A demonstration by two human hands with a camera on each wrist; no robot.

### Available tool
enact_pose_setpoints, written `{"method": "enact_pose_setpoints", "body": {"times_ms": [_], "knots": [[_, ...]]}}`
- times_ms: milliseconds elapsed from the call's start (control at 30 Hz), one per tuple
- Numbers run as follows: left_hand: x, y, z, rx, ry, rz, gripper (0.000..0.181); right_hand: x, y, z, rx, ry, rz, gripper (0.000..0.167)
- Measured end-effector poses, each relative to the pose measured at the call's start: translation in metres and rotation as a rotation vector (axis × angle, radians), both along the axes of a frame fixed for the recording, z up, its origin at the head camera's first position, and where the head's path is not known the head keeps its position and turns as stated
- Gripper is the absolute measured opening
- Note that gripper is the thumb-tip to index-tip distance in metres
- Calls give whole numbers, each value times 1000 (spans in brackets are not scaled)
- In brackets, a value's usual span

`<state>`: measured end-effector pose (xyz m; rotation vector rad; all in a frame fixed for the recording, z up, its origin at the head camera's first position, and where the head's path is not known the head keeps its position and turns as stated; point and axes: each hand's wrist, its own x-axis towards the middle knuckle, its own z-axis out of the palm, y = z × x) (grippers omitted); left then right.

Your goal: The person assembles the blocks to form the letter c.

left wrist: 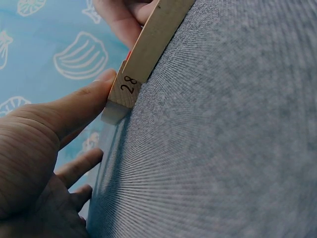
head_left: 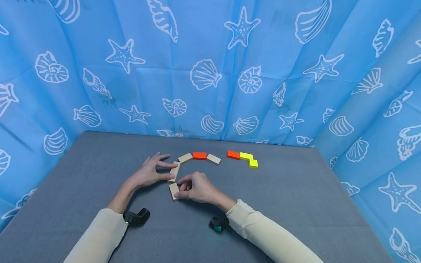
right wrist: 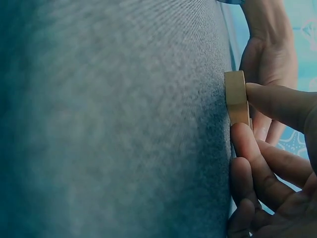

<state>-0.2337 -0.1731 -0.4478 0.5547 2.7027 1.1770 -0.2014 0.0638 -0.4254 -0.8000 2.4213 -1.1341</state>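
My left hand (head_left: 149,173) has its thumb and index fingertip on top of a plain wooden block (head_left: 175,170), its other fingers spread out. In the left wrist view, the thumb touches a block whose end (left wrist: 128,88) bears the number 28. Close in front lies a second plain wooden block (head_left: 174,190), which my right hand (head_left: 198,188) pinches by thumb and finger, with the other fingers curled. The right wrist view shows this block (right wrist: 236,96) on the cloth. Beyond the left hand, a wooden block (head_left: 185,157), an orange-red block (head_left: 199,156) and another wooden block (head_left: 213,159) continue the curve.
Right of the curve, a second orange-red block (head_left: 233,155) touches a yellow block (head_left: 246,156), with another yellow block (head_left: 253,163) at its corner. Grey cloth (head_left: 279,212) covers the table. Blue curtain (head_left: 210,91) with shells and starfish hangs behind and at the sides.
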Motion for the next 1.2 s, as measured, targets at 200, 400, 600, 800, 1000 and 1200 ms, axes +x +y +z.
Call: {"method": "enact_pose_setpoints", "body": {"times_ms": [200, 400, 600, 800, 1000, 1200], "knots": [[-1, 0, 1, -7, -5, 2, 47, 0, -2, -2, -18, -2, 13, 35], [0, 1, 1, -9, -8, 5, 48, 0, -4, -4, -32, -1, 13, 34], [0, 0, 2, 0, -8, -1, 47, 0, -5, -5, -28, -7, 7, 35], [-1, -1, 1, -1, 3, -7, 46, 2, -5, -3, -29, -7, 1, 35], [-1, -1, 0, 0, 11, -5, 47, 2, -5, -3, -41, -10, -1, 35], [-1, -1, -1, 3, 12, -8, 47, 2, -5, -4, -46, -16, -6, 35]]}}
